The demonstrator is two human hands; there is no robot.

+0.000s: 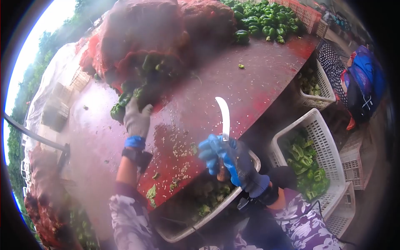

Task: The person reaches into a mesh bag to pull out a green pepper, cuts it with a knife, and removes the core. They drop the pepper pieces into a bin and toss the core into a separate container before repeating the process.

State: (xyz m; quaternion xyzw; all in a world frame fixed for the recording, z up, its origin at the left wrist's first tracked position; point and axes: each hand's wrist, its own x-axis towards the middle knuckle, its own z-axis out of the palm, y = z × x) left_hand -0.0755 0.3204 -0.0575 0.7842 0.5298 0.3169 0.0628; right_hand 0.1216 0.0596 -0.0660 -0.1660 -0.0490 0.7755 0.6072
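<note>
My left hand [136, 120], in a pale knit glove, reaches to the green bell peppers [118, 109] at the edge of a heap. Its thumb stands apart from the fingers, and the fingertips are at the peppers. More peppers spill from the mouth of a red mesh sack [139, 33]. My right hand [239, 160], in a blue-coated glove, is closed around the handle of a knife [224, 116]. The knife's curved blade points up, away from me, above the table edge.
Seeds and scraps lie on the red table [187, 112]. A white crate [333, 154] of cut peppers stands at right; a tub [175, 238] of scraps sits below the edge. More bell peppers [271, 21] are piled at the back. A person [362, 83] is at far right.
</note>
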